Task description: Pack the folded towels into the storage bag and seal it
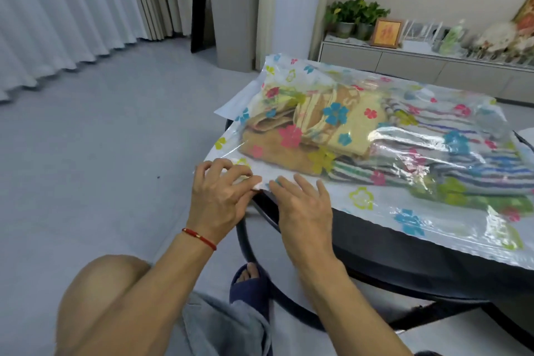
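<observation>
Nearest, at about 7 o'clock from the bag's middle, the left hand (221, 196) pinches the near corner of the flower-printed storage bag (372, 199), thumb and curled fingers closed on the seal edge where it overhangs the dark round table (384, 243). Just beside it at 3 o'clock, the right hand (303, 205) lies flat on the plastic, fingers straight and spread, gripping nothing.

The sealing seems only begun. The strip runs off toward 4 o'clock, well past both hands, so a hasty pass could leave gaps; wrinkles in the film near the edge would cause that. Part of the edge hangs off the table rim without support, so pressing there may fail to close the tracks.

Farther, toward 1 o'clock, the folded towels (332, 130) sit inside the bag, tan and striped, piled unevenly. Their bulk holds air and tugs the film, which could pop a weak seal open.
</observation>
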`<state>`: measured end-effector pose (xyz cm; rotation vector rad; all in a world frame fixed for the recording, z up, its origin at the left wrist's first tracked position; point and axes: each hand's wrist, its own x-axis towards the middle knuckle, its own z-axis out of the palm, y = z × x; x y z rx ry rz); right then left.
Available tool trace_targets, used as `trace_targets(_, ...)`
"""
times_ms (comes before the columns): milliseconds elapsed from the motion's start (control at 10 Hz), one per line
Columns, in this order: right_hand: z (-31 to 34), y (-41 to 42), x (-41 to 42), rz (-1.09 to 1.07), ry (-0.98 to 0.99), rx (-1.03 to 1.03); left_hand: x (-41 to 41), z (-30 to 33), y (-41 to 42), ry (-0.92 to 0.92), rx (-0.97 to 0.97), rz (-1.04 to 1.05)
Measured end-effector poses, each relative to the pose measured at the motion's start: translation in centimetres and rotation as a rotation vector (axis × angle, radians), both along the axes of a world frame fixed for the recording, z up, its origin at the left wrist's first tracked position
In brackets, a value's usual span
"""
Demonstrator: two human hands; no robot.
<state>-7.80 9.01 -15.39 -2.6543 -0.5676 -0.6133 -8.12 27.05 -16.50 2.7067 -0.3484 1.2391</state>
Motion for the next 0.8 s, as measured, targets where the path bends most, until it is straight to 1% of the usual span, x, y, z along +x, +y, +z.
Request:
trace_targets(200,-1.3,-1.0,0.5,0.007,0.063,0.084,-0.5,-1.3,4.8,0.011,-0.066,0.080)
trace_targets(300,-1.9,-1.2,0.3,0.003,0.029,0.112,-1.3,-1.6,6.6,0.044,-0.202,0.051)
trace_targets(400,-2.4,-1.1,0.5,0.018,-0.027,0.148,-1.7,-1.3,7.6,0.129,-0.325,0.011)
trace_targets(500,-2.4,-0.8,0.8,0.026,-0.048,0.137,-1.6,-1.0,7.6,0.192,-0.354,-0.020)
trace_targets(600,-2.5,-0.5,0.3,0.026,-0.001,0.122,-1.9,-1.6,6.4,0.218,-0.307,0.057)
trace_targets(700,-1.6,-0.3,0.3,0.025,0.057,0.160,-2.4,-1.2,4.0,0.279,-0.267,0.159)
trace_targets(800,-1.6,-0.9,-0.6,0.058,0.125,0.298,-2.9,-1.1,1.2,0.257,-0.259,0.160)
